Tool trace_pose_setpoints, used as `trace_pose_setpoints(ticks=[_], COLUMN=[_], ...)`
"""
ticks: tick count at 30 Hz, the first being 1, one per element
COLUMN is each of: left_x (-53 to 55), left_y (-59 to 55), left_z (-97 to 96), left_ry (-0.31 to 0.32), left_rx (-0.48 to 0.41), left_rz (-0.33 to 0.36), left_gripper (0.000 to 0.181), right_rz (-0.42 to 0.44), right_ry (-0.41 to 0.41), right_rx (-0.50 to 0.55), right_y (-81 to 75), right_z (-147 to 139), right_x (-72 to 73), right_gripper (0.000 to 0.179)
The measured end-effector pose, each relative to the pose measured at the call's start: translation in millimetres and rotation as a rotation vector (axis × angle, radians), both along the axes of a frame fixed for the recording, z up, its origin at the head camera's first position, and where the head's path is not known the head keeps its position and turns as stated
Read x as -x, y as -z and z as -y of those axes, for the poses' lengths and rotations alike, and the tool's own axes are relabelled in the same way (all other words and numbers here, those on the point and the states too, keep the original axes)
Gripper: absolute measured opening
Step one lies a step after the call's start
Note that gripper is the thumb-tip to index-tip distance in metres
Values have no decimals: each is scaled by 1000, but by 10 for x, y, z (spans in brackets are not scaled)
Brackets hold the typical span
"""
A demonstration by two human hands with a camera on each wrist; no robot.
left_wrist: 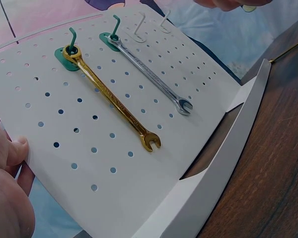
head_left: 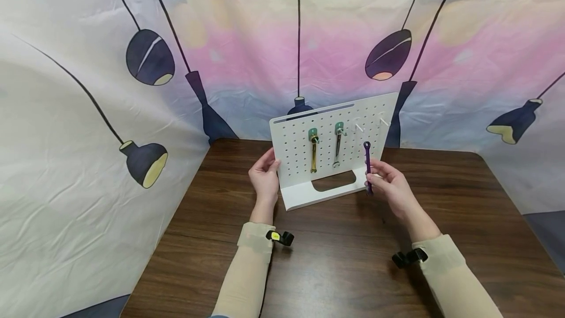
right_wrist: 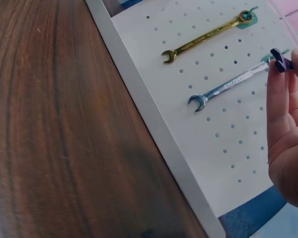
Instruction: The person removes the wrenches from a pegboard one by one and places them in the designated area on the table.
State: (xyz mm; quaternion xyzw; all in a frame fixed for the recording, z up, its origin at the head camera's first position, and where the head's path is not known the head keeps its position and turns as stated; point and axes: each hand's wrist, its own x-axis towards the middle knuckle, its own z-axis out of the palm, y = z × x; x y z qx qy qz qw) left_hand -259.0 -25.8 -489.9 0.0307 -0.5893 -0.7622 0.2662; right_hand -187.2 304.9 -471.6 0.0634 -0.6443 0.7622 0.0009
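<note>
A white pegboard stand (head_left: 325, 158) stands on the table, angled. My left hand (head_left: 265, 180) grips its left edge, thumb at the front and fingers passing behind the board. In front of the board's right side, my right hand (head_left: 392, 191) pinches a purple combination wrench (head_left: 368, 157) between thumb and fingers, ring end up. A gold wrench (left_wrist: 111, 96) hangs by its ring end from a green hook (left_wrist: 72, 37). Beside it, a silver wrench (left_wrist: 150, 74) hangs from a second green hook (left_wrist: 116, 25). In the right wrist view only the purple wrench's open end (right_wrist: 279, 60) shows.
Two white hooks, the nearer one (head_left: 358, 125) and the farther one (head_left: 383, 120), bear nothing on the board's right part. The stand's base has a long cut-out. Dark wooden table (head_left: 326, 269) lies under it; a painted cloth backdrop (head_left: 256, 38) hangs close behind.
</note>
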Motion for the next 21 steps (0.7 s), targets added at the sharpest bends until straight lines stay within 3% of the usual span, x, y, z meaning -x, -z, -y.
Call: trace_pose_setpoints(ticks=[7,21], left_x=[1,6], left_y=[2,13], left_z=[4,-1], left_ry=[5,6], left_rx=[0,22], left_rz=[-10,-8], left_gripper=[34,35], right_rz=[-29,-11], right_ry=[12,74], right_rx=[105,146], right_y=[127,223], right_z=[-71,-298], right_x=[-124,-268], right_gripper=[32,32])
